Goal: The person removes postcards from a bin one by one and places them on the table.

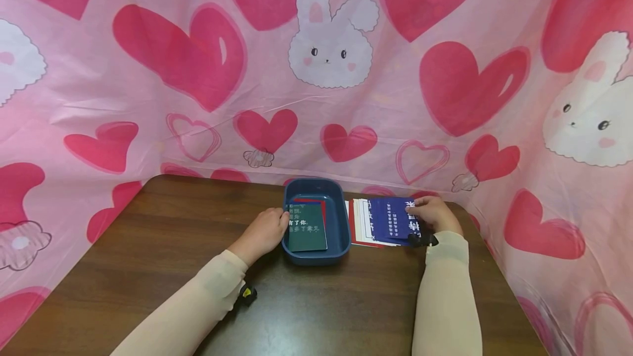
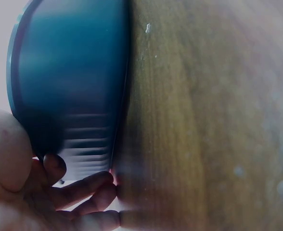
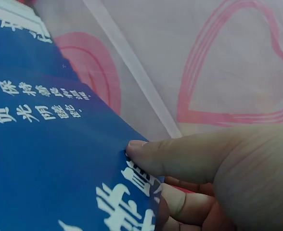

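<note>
A blue plastic basin (image 1: 338, 229) stands on the wooden table with a dark green card (image 1: 307, 238) inside, over red-edged cards. My left hand (image 1: 266, 229) holds the basin's left rim. In the left wrist view its fingers curl by the ribbed outer wall of the basin (image 2: 69, 72). To the basin's right lies a fanned row of cards (image 1: 362, 221), white, cream and red toward the left. My right hand (image 1: 437, 214) pinches the edge of a blue card (image 1: 393, 221) with white lettering at the row's right end. The thumb lies on top of this blue card (image 3: 74, 159).
A pink curtain (image 1: 277, 92) printed with hearts and rabbits hangs behind and beside the brown wooden table (image 1: 148, 240). A black wrist strap (image 1: 422, 239) sits on the right wrist. Another small black device (image 1: 247, 294) is at the left forearm.
</note>
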Motion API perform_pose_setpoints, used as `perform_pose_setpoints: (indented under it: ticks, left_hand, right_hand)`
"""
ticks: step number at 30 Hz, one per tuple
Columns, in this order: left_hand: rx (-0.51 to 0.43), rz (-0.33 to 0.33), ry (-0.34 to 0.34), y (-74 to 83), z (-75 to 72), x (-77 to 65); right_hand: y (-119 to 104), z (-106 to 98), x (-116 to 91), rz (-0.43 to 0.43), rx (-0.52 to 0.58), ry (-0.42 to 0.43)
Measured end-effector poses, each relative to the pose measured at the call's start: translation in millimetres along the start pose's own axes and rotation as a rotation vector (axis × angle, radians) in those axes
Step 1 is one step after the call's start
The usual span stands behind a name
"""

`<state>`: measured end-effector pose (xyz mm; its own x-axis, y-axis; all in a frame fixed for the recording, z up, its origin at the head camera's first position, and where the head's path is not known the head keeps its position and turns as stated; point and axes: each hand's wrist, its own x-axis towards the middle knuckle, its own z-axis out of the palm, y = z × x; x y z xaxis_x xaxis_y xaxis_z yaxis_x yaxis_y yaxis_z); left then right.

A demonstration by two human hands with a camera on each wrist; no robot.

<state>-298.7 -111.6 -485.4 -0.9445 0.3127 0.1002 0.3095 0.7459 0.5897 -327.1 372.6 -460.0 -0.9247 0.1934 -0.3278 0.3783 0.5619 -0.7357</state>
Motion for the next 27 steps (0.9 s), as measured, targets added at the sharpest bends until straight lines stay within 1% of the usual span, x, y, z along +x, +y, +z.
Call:
perform_pose_setpoints:
  ticks: [1,2,7,8,15,20,27]
  left_hand:
    - [0.009,0.008,0.01,-2.4,1.9,1.3]
    - [-0.004,0.0,0.001,1.2,-0.3,-0.6]
    - [0.0,-0.013,0.003,2.9,-0.8,-0.9]
    - [-0.01,-0.027,-0.007,5.7,-2.9,-2.4]
    - [0.001,-0.052,-0.021,7.6,-2.9,-2.1]
    - [-0.002,-0.05,-0.025,7.7,-4.1,-2.6]
    - [-0.01,-0.061,-0.034,6.6,-3.1,-2.2]
  right_hand:
    - [0,1,0,-0.005,-0.006,0.002]
    - [1,1,1,-0.006,-0.017,0.004]
    - [0,4,1,-0.008,-0.068,0.011]
    - [0,4,1,-0.008,-0.081,0.016]
    - [-9,13,2,0.003,-0.183,0.057]
    - [-15,17,-1,0.016,-0.213,0.085]
    - [-19,18,-4,0.015,-0.258,0.087]
